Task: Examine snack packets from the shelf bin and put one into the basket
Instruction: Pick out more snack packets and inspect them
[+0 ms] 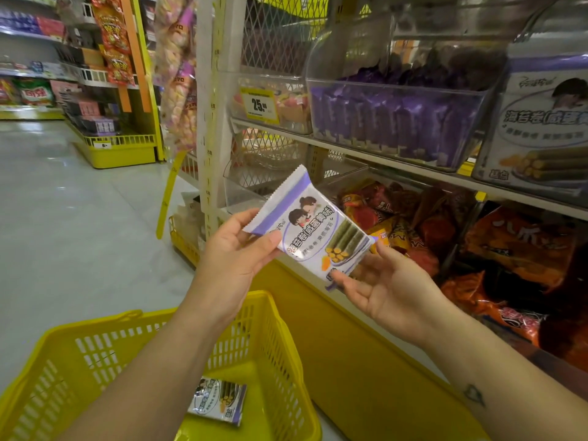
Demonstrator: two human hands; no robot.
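Note:
A white and purple snack packet [313,227] with seaweed rolls printed on it is held up in front of the shelf. My left hand [235,259] pinches its upper left end between thumb and fingers. My right hand [378,281] holds its lower right end, thumb on the front and fingers behind. Below, a yellow plastic basket [273,316] sits on the floor with one matching packet [219,401] lying inside. The clear shelf bin [397,122] above holds several purple packets.
A lower bin [413,218] is full of orange and red snack bags. A display box [547,122] of the same snack stands at the upper right. A yellow price tag [259,105] hangs on the left bin. The aisle floor [63,218] stretches left.

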